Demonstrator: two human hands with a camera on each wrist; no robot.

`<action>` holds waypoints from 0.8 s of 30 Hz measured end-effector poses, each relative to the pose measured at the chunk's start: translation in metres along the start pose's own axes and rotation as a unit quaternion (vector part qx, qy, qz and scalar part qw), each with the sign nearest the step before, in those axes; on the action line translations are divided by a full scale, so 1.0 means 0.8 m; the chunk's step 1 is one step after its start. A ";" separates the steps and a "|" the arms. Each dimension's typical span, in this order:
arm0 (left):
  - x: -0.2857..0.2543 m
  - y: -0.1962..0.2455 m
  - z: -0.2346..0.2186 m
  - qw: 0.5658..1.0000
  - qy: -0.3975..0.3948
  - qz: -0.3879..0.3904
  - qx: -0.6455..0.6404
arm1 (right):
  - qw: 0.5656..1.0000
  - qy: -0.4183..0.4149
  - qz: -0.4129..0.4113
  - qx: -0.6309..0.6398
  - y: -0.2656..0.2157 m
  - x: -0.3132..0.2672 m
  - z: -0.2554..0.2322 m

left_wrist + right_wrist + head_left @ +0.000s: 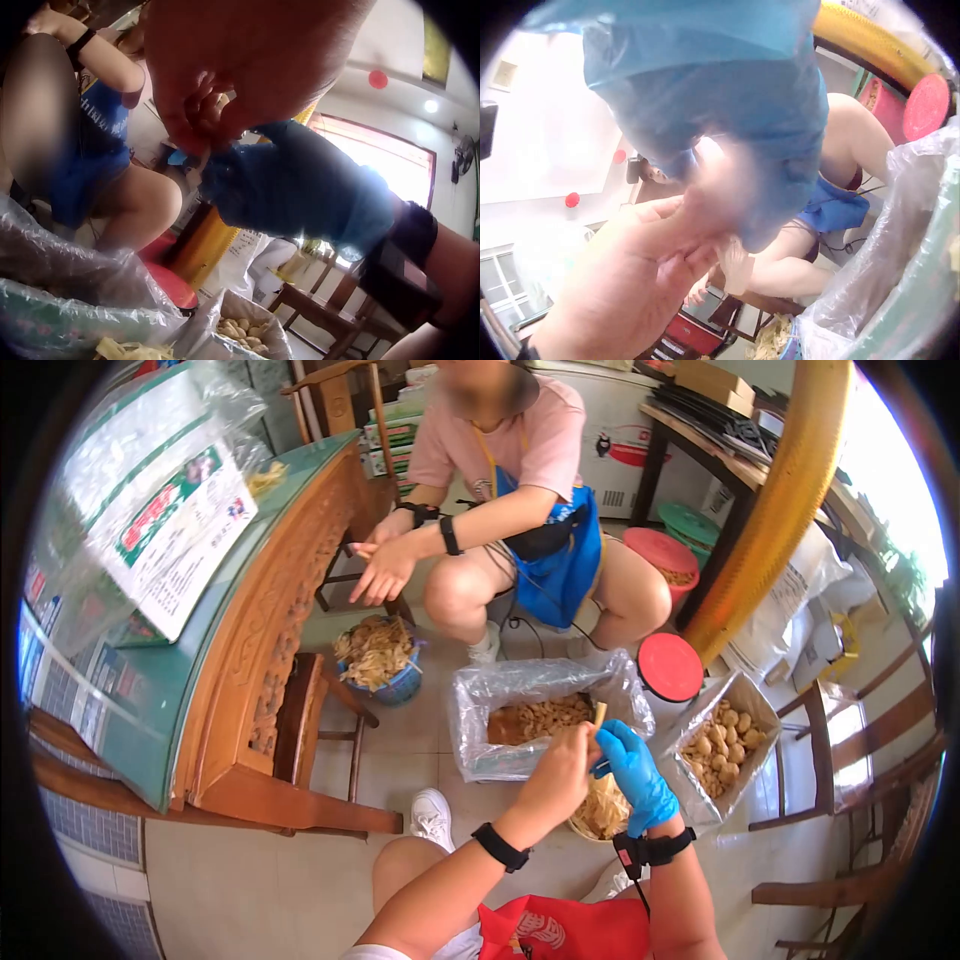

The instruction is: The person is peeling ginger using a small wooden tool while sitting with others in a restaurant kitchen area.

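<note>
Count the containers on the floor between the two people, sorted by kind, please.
Plastic-lined boxes: 2, one with peeled pieces, one with whole pieces
Blue bucket of peelings: 1
Woven basket under the hands: 1
Red-lidded tubs: 2, near and far
Total: 6

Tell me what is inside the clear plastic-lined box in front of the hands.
The clear plastic-lined box holds a heap of pale brown peeled pieces. Its crumpled near wall hides the bottom, so depth is unseen.
</note>
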State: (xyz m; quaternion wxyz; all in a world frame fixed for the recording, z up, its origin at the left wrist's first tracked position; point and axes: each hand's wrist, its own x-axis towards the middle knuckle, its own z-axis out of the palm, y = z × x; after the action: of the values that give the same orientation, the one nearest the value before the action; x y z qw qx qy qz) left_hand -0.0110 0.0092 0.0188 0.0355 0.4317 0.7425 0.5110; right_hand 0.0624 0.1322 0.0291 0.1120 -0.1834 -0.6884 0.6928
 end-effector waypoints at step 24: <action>-0.001 0.022 0.002 0.999 0.029 0.046 0.002 | 0.994 0.088 -0.001 0.068 -0.010 -0.014 0.017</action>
State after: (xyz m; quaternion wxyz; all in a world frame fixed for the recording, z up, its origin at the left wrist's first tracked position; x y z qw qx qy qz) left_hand 0.0012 0.0113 0.0316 -0.0104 0.4503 0.7236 0.5230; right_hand 0.0662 0.1153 0.0383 0.1849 -0.2346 -0.6275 0.7190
